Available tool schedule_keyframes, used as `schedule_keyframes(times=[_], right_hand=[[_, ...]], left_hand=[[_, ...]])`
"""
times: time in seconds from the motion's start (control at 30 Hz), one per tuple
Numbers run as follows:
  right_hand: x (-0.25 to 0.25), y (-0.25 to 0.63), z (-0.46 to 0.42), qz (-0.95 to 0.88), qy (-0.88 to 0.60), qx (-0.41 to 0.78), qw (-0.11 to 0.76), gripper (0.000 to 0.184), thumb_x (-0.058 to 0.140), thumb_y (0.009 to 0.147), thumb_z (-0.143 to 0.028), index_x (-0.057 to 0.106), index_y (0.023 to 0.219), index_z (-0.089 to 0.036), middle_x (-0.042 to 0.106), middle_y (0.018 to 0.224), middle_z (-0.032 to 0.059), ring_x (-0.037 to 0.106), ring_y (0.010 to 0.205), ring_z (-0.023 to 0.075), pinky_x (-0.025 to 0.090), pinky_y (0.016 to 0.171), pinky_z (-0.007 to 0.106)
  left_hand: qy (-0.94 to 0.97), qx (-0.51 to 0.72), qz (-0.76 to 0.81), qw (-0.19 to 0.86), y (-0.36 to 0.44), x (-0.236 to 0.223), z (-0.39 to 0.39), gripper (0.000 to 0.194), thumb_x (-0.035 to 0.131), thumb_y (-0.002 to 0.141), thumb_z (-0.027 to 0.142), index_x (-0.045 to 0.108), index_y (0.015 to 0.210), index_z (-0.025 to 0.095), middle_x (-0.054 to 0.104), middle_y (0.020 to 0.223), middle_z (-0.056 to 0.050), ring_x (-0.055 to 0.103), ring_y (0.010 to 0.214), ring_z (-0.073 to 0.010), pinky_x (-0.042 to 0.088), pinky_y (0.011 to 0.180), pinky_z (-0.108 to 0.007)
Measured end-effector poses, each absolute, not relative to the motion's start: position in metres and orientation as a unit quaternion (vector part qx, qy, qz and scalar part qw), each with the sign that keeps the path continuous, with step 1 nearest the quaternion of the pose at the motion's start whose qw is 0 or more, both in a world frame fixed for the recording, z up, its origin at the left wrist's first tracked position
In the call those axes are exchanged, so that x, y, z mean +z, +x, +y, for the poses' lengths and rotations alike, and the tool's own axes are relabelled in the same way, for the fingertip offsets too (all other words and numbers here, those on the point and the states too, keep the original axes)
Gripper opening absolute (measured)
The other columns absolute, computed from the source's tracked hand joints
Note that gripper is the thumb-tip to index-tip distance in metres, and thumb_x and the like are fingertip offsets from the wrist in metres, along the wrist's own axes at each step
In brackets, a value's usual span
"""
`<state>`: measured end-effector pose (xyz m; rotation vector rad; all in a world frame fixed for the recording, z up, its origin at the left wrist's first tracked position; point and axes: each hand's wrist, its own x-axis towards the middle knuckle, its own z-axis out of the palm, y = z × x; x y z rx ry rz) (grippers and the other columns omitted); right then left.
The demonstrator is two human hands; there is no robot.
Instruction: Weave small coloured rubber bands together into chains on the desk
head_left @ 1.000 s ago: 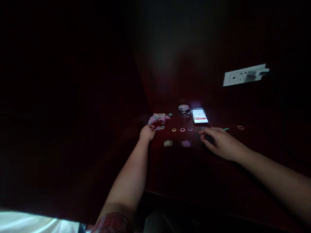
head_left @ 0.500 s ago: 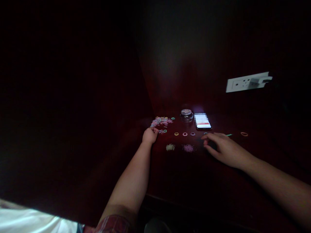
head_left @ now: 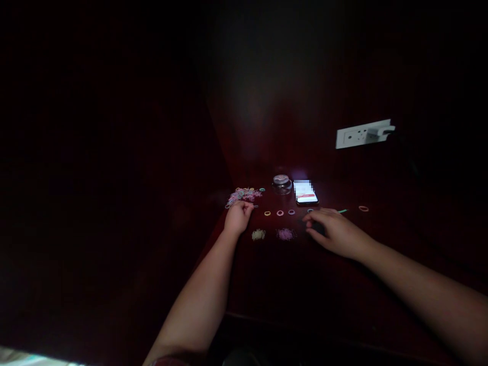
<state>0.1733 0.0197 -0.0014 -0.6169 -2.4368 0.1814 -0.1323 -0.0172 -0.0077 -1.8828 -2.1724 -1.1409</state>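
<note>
My left hand [head_left: 238,217] is closed, its fingertips pinched together at the near edge of a mixed pile of small coloured elastic bands [head_left: 246,194]. A thin pale bit shows beside these fingertips; whether it is held I cannot tell. My right hand [head_left: 331,232] rests on the table, fingers loosely bent and thumb apart. Between the hands lie single elastic bands: a yellow one [head_left: 267,213], a pink one [head_left: 280,213] and a purple one [head_left: 292,212]. Closer to me sit a heap of pale yellow bands [head_left: 258,234] and a heap of purple bands [head_left: 285,234].
A clear lidded jar [head_left: 281,184] and a lit phone [head_left: 305,192] stand near the back wall. Beyond my right hand lie a green strip [head_left: 343,211] and an orange band [head_left: 363,208]. A wall socket [head_left: 362,134] holds a plug.
My left hand has shifted slightly toward the right over the small cluster by the pile, now covering the green band there. My right hand keeps its place. The view has swung a little.
</note>
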Motion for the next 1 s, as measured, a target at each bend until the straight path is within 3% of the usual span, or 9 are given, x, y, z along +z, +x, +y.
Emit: schedule_keyframes(times=[0.3,0.5,0.63,1.0], right_hand=[[0.01,0.17,0.011,-0.888,-0.256,0.096,0.37,0.05,0.063,0.078,-0.024,0.049,0.126,-0.023,0.065,0.107,0.0073,0.061,0.098,0.0225,0.046,0.089,0.04],[0.034,0.176,0.012,-0.872,-0.257,0.109,0.402,0.031,0.057,0.08,-0.016,0.056,0.11,-0.024,0.067,0.087,0.0022,0.063,0.078,0.0167,0.049,0.073,0.029],[0.03,0.182,0.015,-0.852,-0.256,0.094,0.448,0.014,0.053,0.084,-0.017,0.061,0.094,-0.021,0.068,0.089,0.0054,0.064,0.082,0.0187,0.05,0.075,0.031],[0.014,0.187,0.017,-0.854,-0.228,0.145,0.445,0.008,0.054,0.085,-0.021,0.062,0.086,-0.019,0.067,0.081,0.0041,0.061,0.072,0.0161,0.048,0.067,0.028]], left_hand=[[-0.713,-0.42,-0.56,0.037,-0.039,0.017,-0.031,0.015,0.053,0.089,0.024,0.066,0.085,0.018,0.063,0.089,-0.004,0.059,0.086,-0.0148,0.046,0.082,-0.026],[-0.723,-0.486,-0.491,-0.022,0.006,0.032,-0.018,0.014,0.054,0.088,0.021,0.065,0.081,0.017,0.063,0.087,-0.003,0.059,0.081,-0.0139,0.047,0.075,-0.025],[-0.701,-0.515,-0.488,-0.072,0.016,0.02,-0.014,0.013,0.056,0.087,0.022,0.066,0.082,0.016,0.063,0.087,-0.004,0.06,0.081,-0.0142,0.047,0.073,-0.025],[-0.743,-0.469,-0.473,-0.071,0.01,0.008,-0.025,0.012,0.056,0.087,0.023,0.067,0.085,0.017,0.063,0.089,-0.004,0.058,0.079,-0.0129,0.047,0.069,-0.024]])
